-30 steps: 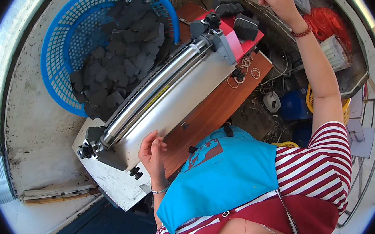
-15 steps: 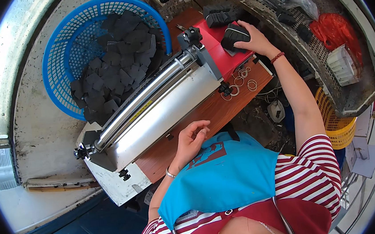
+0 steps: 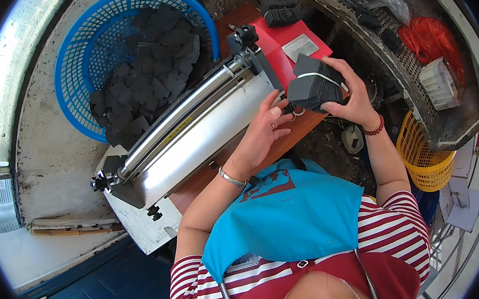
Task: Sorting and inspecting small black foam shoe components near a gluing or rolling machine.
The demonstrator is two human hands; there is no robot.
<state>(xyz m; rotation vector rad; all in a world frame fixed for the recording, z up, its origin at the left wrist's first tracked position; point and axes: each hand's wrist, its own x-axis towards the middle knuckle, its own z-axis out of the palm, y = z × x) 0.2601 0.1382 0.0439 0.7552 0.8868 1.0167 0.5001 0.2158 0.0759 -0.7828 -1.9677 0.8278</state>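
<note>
My right hand (image 3: 357, 95) grips a banded bundle of dark grey square pieces (image 3: 315, 89), held over the red end (image 3: 274, 58) of a metal roller machine. A white rubber band circles the bundle's middle. Beside its left edge is my left hand (image 3: 260, 136), fingers spread with nothing in them; whether a fingertip touches the bundle I cannot tell. A second black bundle (image 3: 280, 12) rests at the far edge of the red cover. Loose rubber bands (image 3: 299, 112) lie on the brown board, partly hidden by the held bundle.
The machine's long roller (image 3: 182, 114) slants across the bench. Behind it stands a blue basket (image 3: 66, 88) heaped with loose dark pieces (image 3: 155, 66). On the right are a perforated shelf (image 3: 382, 57) with a red plastic bag (image 3: 432, 41) and a yellow basket (image 3: 432, 175).
My right hand has lifted the bundle off the red cover and brought it nearer to me, baring a label. My left hand has moved up and right beside it, fingers spreading.
</note>
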